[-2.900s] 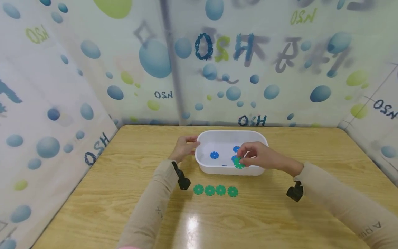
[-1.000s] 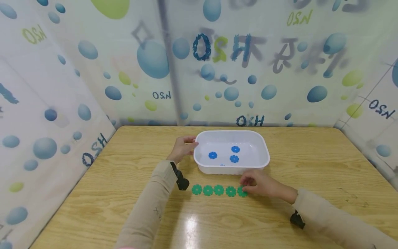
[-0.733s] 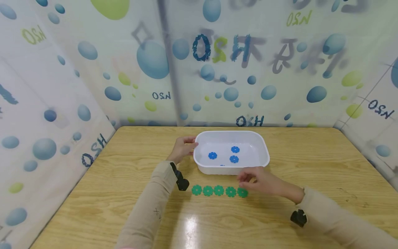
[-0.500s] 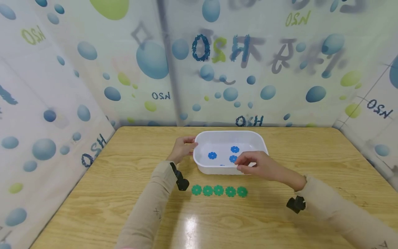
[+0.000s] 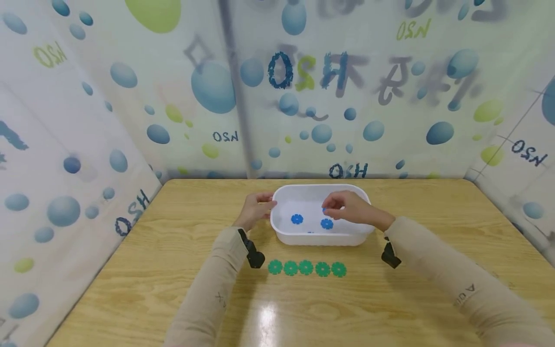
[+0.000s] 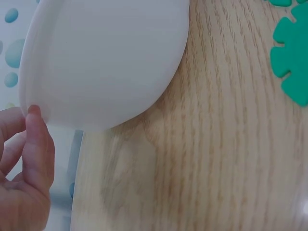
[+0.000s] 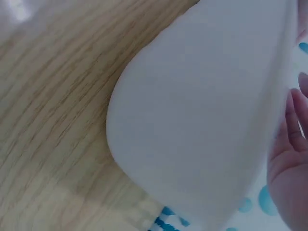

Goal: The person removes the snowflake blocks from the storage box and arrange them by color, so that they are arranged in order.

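My left hand (image 5: 255, 210) holds the left end of a white plastic basin (image 5: 299, 238), thumb at the rim. The left wrist view shows that hand (image 6: 29, 163) at the basin wall (image 6: 110, 62). Inside the basin, my right hand (image 5: 349, 207) pinches a blue snowflake disc (image 5: 324, 210); only a sliver of it shows between the fingertips. Other blue discs lie on the basin floor, one to the left (image 5: 297, 219) and one just in front of the fingers (image 5: 327, 224). In the right wrist view, the basin wall hides the fingertips of the right hand (image 7: 291, 159).
A row of several green snowflake discs (image 5: 306, 267) lies on the wooden table (image 5: 195, 289) in front of the basin. The edge of another blue disc (image 5: 310, 233) peeks above the basin's near rim. A patterned curtain (image 5: 277, 120) stands behind the table.
The right hand set a green disc at the right end of the row and let it go. Then it moved back into the basin to a blue disc. The left hand stayed at the rim.
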Demonstrator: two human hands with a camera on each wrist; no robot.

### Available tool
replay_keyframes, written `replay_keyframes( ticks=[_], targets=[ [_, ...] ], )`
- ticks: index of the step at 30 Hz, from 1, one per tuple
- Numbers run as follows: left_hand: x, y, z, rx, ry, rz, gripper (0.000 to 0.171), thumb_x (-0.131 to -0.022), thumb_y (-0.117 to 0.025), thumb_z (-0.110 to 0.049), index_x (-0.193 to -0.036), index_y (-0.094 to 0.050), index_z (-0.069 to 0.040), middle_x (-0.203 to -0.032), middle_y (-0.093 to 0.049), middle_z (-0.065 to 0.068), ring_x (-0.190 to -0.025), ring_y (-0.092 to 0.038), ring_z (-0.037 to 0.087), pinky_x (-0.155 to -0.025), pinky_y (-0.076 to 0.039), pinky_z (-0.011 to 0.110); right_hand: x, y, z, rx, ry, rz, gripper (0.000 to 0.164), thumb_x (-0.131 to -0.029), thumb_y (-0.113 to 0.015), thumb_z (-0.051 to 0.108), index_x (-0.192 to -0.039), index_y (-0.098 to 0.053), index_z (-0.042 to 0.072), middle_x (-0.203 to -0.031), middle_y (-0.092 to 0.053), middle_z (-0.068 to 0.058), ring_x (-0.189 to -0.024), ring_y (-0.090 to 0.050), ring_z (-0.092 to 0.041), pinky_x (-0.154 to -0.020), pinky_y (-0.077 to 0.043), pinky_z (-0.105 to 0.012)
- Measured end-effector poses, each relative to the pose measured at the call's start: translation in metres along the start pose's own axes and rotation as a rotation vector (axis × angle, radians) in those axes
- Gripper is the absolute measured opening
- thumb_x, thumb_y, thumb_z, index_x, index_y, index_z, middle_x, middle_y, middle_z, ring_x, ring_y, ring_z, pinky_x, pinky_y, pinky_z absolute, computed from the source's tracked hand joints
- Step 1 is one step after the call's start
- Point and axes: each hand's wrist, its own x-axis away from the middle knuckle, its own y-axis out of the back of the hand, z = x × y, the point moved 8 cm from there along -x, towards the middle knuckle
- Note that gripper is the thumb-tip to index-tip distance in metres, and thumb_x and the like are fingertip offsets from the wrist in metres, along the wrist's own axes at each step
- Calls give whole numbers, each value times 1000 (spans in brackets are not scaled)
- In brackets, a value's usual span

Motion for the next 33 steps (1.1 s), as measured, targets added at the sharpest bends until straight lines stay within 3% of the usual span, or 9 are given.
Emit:
replay_keyframes(
  ticks=[5, 12, 17, 33],
  targets=[
    [1, -2, 0, 5, -5, 7, 29, -85, -58, -7, -114, -58, -4, -101, -51, 12, -89, -54, 25, -70, -53, 36, -7, -7, -27, 61, -124, 33, 21, -83, -61, 11, -98, -59, -3, -88, -60, -5, -79, -55, -17, -70, -51, -28],
    [2, -3, 1, 18, -3, 5, 29, -84, -59, -8, -113, -59, -5, -100, -51, 10, -88, -53, 23, -71, -53, 36, -6, -18, -50, 73, -277, 105, 23, -82, -63, 11, -101, -59, -2, -89, -58, -6, -83, -53, -19, -76, -49, -31],
    [2, -2, 2, 4, 5, -2, 29, -85, -59, -9, -113, -59, -6, -102, -51, 10, -90, -53, 24, -71, -53, 36, -6, -26, -58, 69, -313, 172, 27, -78, -66, 9, -103, -59, -1, -92, -58, -6, -86, -51, -18, -83, -45, -33],
    [0, -1, 2, 30, 14, -5, 28, -84, -59, -7, -112, -59, -4, -101, -51, 10, -90, -54, 23, -71, -53, 36, -13, -31, -64, 89, -343, 181, 27, -73, -70, 5, -99, -63, 1, -84, -57, -5, -78, -49, -16, -75, -45, -28]
  ],
)
